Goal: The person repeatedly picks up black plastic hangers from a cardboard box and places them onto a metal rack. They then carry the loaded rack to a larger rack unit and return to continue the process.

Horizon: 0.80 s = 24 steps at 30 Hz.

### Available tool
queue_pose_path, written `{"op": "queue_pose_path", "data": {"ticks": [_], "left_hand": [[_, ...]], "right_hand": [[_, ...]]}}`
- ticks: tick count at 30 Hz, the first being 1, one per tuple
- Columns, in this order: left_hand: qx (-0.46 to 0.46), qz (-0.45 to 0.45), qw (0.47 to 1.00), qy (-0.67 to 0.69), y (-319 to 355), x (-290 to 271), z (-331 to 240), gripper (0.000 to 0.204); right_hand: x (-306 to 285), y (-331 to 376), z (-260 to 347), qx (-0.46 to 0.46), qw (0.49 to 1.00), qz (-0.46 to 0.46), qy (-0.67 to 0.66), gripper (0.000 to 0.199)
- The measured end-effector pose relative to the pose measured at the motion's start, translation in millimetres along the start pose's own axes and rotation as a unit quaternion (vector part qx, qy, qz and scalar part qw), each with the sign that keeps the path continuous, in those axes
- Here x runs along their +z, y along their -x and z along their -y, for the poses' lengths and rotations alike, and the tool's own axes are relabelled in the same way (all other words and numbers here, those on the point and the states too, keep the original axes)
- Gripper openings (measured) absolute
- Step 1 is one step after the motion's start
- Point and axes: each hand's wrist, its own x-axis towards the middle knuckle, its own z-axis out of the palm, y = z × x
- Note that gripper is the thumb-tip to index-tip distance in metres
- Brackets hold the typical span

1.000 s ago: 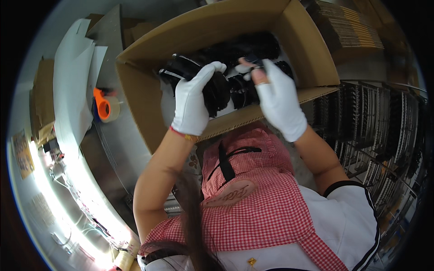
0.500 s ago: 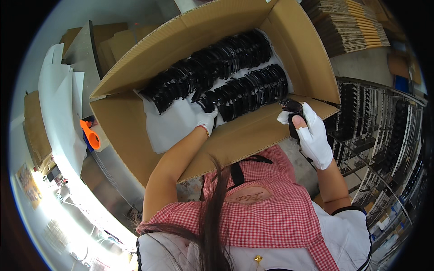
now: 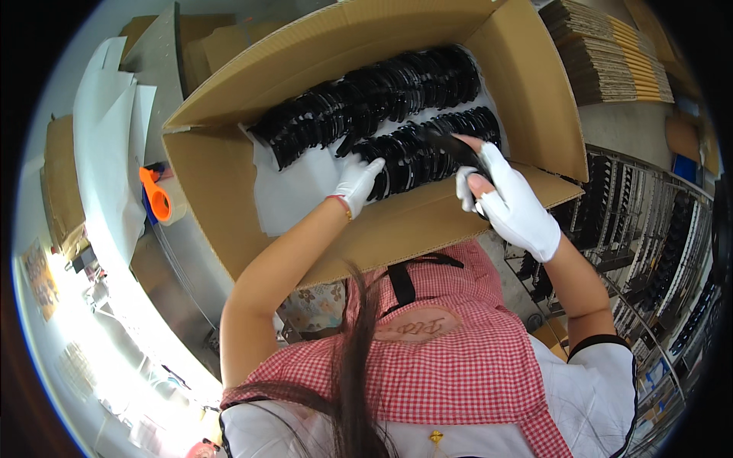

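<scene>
Inside a large open cardboard box (image 3: 200,164) lie two long rows of glossy black curved pieces, a far row (image 3: 382,88) and a shorter near row (image 3: 416,164). Their exact kind is hard to make out. My left hand (image 3: 357,183), in a white glove, presses with bent fingers against the left end of the near row; some fingertips are hidden among the pieces. My right hand (image 3: 508,198), in a white glove with bare thumb and forefinger tips, grips a black curved piece (image 3: 458,149) above the right part of that row. This piece is blurred.
White lining sheet (image 3: 286,195) shows under the rows. An orange tape dispenser (image 3: 156,200) and white sheets (image 3: 107,160) are left of the box. Flattened cardboard (image 3: 611,57) is stacked at the far right, above metal racks (image 3: 634,229) holding black pieces.
My right hand has moved left and inward with the black piece, from the box's near right edge to over the near row. My left hand has shifted slightly up along the row's end.
</scene>
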Motion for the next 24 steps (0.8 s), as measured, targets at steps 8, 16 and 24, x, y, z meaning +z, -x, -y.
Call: {"op": "queue_pose_path", "data": {"ticks": [8, 16, 24], "left_hand": [[0.348, 0.083, 0.909, 0.216, 119, -28, -84, 0.039], [0.331, -0.338, 0.873, -0.122, 110, -91, -61, 0.059], [0.270, -0.309, 0.911, -0.045, 131, -124, 2, 0.063]], "right_hand": [[64, -88, 34, -0.225, 0.951, 0.016, 0.212, 0.068], [146, -141, 46, -0.255, 0.858, -0.026, 0.445, 0.065], [217, -136, 12, -0.303, 0.843, -0.041, 0.443, 0.038]]}}
